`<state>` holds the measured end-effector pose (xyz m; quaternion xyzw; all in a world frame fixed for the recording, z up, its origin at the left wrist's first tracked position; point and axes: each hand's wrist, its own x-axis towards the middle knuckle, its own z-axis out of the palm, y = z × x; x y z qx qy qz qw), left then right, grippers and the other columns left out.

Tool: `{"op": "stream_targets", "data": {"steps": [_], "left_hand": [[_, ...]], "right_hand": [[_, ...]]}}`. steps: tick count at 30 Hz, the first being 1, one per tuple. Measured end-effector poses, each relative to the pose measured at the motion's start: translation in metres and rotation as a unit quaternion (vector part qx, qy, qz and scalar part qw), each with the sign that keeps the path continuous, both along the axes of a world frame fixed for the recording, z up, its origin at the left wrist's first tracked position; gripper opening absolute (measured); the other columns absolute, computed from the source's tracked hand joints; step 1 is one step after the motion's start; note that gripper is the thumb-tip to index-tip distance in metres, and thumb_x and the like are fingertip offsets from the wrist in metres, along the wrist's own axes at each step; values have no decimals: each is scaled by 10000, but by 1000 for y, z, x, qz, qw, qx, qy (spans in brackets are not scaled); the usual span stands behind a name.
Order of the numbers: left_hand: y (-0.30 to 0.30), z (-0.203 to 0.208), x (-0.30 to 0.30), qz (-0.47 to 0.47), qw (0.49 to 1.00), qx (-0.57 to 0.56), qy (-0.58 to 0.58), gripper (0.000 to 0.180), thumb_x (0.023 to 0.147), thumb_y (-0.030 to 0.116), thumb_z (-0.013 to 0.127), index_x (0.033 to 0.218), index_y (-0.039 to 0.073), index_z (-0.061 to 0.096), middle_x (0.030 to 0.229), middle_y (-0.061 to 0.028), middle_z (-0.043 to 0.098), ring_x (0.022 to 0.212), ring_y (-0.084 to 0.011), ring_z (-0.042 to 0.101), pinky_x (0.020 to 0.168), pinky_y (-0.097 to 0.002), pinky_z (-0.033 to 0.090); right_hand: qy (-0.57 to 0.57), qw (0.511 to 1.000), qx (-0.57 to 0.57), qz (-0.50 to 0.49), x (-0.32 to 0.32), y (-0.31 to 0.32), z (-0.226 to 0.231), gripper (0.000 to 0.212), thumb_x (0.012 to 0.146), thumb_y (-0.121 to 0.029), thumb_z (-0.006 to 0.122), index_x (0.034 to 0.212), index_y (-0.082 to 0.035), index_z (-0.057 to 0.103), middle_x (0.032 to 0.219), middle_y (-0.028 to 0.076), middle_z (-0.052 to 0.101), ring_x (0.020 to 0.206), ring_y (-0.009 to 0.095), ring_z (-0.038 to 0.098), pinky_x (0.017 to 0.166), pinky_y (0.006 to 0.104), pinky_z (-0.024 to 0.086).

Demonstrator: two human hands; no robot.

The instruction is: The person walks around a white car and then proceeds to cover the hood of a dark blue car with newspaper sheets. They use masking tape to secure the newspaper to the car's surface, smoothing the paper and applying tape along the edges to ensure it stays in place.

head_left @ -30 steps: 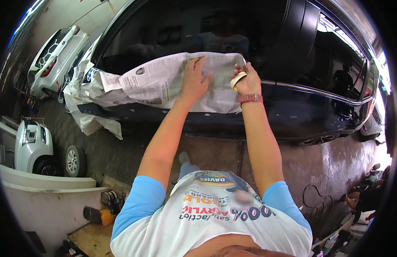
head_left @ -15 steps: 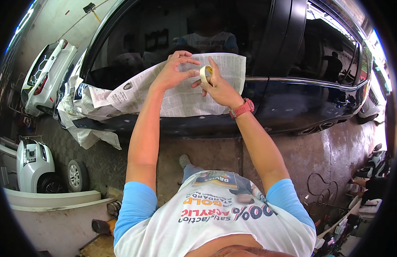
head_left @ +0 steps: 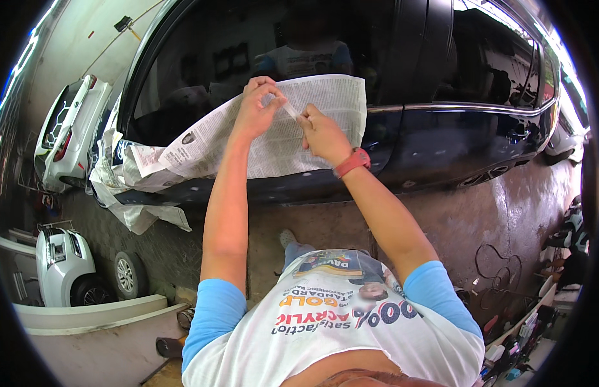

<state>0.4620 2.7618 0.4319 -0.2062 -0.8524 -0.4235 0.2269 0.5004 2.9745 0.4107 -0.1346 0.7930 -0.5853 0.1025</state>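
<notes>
A short pale strip of masking tape (head_left: 290, 109) stretches between my two hands in front of the newspaper. My left hand (head_left: 255, 111) is closed, its thumb and forefinger pinching one end of the strip. My right hand (head_left: 326, 137) is curled round the other end, and the tape roll itself is hidden behind its fingers. Behind both hands, a newspaper sheet (head_left: 338, 116) lies against the side of a dark car (head_left: 441, 148), covering the lower edge of the window and part of the door.
More crumpled newspaper (head_left: 141, 216) hangs at the car's left end. White cars (head_left: 70, 132) stand at the left, with a loose wheel (head_left: 130, 273) on the floor by a low wall (head_left: 99, 313). A black hose or cable (head_left: 499, 274) lies on the floor at the right.
Half a second ago the tape roll showed at my right hand and my left fingers were apart. Now the left hand pinches a strip, and the right has turned, hiding the roll.
</notes>
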Motion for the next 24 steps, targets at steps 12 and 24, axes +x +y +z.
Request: {"op": "stream_targets", "data": {"steps": [12, 24], "left_hand": [[37, 17, -8, 205, 972, -63, 96, 346, 873, 273, 901, 1042, 104, 651, 1115, -98, 571, 798, -264, 698, 761, -418, 570], [63, 32, 8, 279, 943, -109, 145, 405, 856, 286, 904, 1139, 101, 682, 1033, -50, 706, 944, -257, 672, 832, -429, 545]], "right_hand": [[325, 942, 25, -80, 138, 53, -113, 132, 1023, -211, 711, 1076, -112, 641, 720, 115, 675, 657, 355, 700, 592, 487, 532], [34, 989, 38, -141, 204, 150, -120, 615, 1057, -140, 605, 1642, -135, 415, 876, 208, 725, 776, 383, 740, 731, 455, 576]]}}
